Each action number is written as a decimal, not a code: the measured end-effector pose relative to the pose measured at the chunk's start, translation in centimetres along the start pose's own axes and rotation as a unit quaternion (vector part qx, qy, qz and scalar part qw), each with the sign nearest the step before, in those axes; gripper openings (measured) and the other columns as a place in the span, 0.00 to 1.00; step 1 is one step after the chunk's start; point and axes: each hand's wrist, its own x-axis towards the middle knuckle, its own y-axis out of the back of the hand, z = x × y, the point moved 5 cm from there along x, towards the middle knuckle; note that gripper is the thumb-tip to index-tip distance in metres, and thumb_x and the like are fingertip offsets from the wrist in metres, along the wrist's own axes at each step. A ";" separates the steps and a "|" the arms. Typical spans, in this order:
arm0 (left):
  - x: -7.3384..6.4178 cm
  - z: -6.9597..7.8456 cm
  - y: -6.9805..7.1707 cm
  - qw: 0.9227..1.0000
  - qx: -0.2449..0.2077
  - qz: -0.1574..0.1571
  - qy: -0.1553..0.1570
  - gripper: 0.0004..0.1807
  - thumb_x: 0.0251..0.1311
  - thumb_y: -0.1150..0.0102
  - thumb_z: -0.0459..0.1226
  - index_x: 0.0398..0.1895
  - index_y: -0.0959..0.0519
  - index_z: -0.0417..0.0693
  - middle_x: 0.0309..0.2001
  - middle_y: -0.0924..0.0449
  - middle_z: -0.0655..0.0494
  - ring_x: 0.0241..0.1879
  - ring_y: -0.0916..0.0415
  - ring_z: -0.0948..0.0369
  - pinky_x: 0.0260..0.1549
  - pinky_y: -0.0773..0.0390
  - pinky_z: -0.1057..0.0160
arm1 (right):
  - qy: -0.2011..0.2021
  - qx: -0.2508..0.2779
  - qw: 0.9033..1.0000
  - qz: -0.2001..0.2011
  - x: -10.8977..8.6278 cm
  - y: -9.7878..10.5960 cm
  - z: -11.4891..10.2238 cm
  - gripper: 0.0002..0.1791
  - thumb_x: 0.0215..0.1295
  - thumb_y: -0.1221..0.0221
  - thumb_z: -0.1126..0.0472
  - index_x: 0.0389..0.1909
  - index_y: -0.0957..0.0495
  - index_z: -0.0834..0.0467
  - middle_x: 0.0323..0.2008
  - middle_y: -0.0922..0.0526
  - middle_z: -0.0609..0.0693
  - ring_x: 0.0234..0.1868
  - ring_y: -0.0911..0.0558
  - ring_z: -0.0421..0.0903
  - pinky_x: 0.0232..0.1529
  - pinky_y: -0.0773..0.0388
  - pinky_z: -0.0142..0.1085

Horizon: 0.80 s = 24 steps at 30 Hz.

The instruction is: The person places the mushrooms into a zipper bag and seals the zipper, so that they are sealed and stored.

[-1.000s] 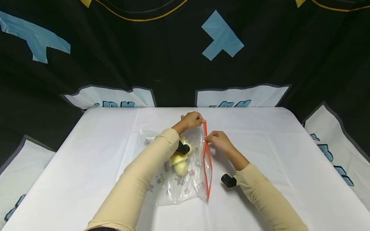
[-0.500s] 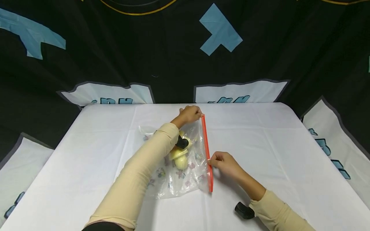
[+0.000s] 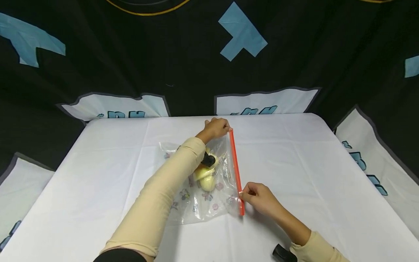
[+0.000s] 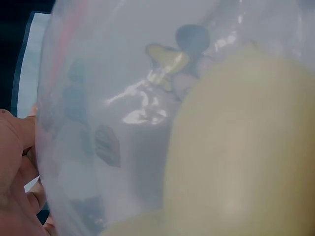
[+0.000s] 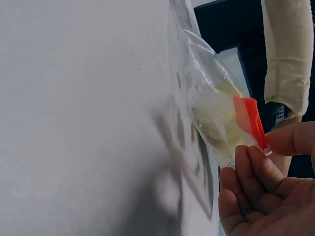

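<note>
A clear zip bag [image 3: 209,213] with small printed figures lies across the middle of the table. Its red zip strip [image 3: 234,156] runs along the right side, straight and with its two edges together. At the strip's far end, my left hand [image 3: 216,128] holds the bag's corner. My right hand [image 3: 258,196] pinches the strip near its near end, between thumb and fingers, where a small white slider [image 3: 241,193] shows. Pale yellow, rounded things [image 3: 207,182] lie inside the bag, partly hidden by the left forearm. One of these yellow shapes [image 4: 241,147] fills much of the left wrist view.
A white cloth covers the table [image 3: 288,163]. Behind it hangs a black curtain [image 3: 147,54] with blue and white patches. Each wrist carries a black camera [image 3: 284,253]. The left sleeve [image 3: 163,189] crosses over the bag.
My right hand has slid along the red strip toward the near end. The bag's mouth, gaping at first, has come together into a straight line. The left hand stays at the far corner.
</note>
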 end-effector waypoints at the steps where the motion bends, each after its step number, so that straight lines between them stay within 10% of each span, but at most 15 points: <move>1: 0.1 0.0 0.0 1.000 0.003 0.001 0.000 0.12 0.66 0.55 0.45 0.36 0.23 0.51 0.40 0.21 0.61 0.49 0.35 0.56 0.52 0.46 0.50 | 0.000 -0.001 1.000 0.000 -0.2 0.0 0.0 0.09 0.54 0.41 0.61 0.18 0.28 0.58 0.16 0.32 0.43 0.23 0.35 0.39 0.24 0.39 0.30; 15: 0.2 -0.4 0.0 1.000 0.018 -0.011 0.004 0.13 0.67 0.58 0.44 0.40 0.23 0.51 0.40 0.22 0.59 0.49 0.34 0.55 0.55 0.45 0.47 | 0.034 -0.002 0.998 -0.046 -2.4 -1.0 0.3 0.11 0.55 0.41 0.58 0.19 0.26 0.59 0.23 0.19 0.46 0.22 0.31 0.33 0.24 0.35 0.28; 24: -4.0 -2.7 3.1 0.987 -0.136 -0.065 -0.050 0.32 0.69 0.70 0.51 0.71 0.55 0.47 0.71 0.52 0.46 0.69 0.52 0.48 0.66 0.50 0.47 | 0.046 -0.080 0.991 -0.100 -2.4 0.3 1.1 0.13 0.56 0.41 0.50 0.22 0.21 0.55 0.25 0.20 0.42 0.27 0.30 0.36 0.28 0.34 0.29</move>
